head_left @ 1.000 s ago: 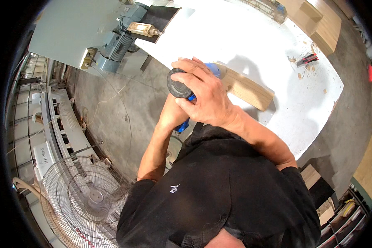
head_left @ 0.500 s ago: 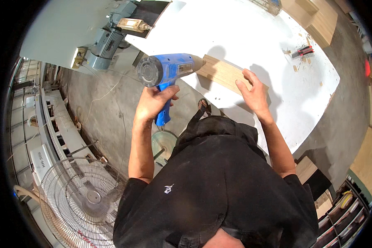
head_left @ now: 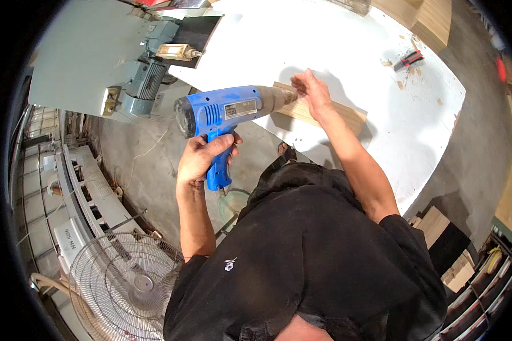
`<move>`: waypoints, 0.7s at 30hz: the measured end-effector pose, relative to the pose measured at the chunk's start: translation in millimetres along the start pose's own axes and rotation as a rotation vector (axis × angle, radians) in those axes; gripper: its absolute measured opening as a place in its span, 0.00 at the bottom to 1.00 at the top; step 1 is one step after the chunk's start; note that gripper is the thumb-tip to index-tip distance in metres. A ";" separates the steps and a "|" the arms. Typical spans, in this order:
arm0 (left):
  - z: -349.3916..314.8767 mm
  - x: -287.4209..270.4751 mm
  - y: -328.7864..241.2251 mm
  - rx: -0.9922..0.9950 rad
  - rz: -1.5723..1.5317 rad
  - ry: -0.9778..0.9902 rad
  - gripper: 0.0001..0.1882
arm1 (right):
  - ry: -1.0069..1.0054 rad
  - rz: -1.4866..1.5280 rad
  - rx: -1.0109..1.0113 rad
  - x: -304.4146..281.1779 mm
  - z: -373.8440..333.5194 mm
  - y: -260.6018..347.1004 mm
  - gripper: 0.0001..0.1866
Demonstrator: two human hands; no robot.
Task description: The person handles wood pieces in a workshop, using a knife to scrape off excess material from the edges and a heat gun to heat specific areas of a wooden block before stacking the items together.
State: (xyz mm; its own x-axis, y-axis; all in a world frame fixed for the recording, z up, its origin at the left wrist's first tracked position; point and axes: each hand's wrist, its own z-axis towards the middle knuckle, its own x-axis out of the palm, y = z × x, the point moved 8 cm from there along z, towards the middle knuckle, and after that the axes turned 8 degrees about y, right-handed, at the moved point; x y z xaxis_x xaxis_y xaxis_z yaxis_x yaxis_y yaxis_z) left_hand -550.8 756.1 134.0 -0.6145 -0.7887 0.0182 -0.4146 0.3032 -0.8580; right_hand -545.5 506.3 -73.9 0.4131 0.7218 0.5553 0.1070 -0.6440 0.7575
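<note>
My left hand (head_left: 199, 159) is wrapped round the handle of a blue heat gun (head_left: 219, 108). Its metal nozzle points right, over a light wooden board (head_left: 350, 118) lying near the front edge of a white table. My right hand (head_left: 314, 94) is just off the nozzle's tip, above the board's left part, fingers stretched out and holding nothing. Whether its fingertips touch the wood cannot be told. The hand, forearm and nozzle hide part of the board.
A red-and-black handled tool (head_left: 408, 60) lies among wood scraps on the white table (head_left: 250, 45). Grey motors (head_left: 145, 79) stand at the far left. A wire-caged fan (head_left: 136, 284) is at lower left, and stacked boards (head_left: 435, 23) are at far right.
My right hand has moved left and away from me along the board, from its right part to near the nozzle. The heat gun appears larger and slightly lower left.
</note>
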 end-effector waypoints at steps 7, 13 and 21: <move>-0.2 -11.7 9.5 0.010 -0.098 0.013 0.21 | -0.087 -0.389 -0.361 -7.7 -17.1 50.7 0.26; 5.9 -14.0 28.1 0.018 -0.146 0.025 0.24 | -0.073 -0.619 -0.383 -3.9 -41.6 69.0 0.27; 9.7 -17.5 37.8 -0.025 -0.083 -0.035 0.23 | -0.194 -0.795 -0.415 -39.6 -59.0 70.3 0.20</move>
State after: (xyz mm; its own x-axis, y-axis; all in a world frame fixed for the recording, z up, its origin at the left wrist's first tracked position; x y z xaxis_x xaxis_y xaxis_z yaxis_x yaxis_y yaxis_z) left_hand -549.2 776.2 96.3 -0.5536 -0.8298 0.0699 -0.4798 0.2493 -0.8412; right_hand -607.7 447.3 -22.4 0.5056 0.8338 -0.2215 0.1073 0.1940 0.9751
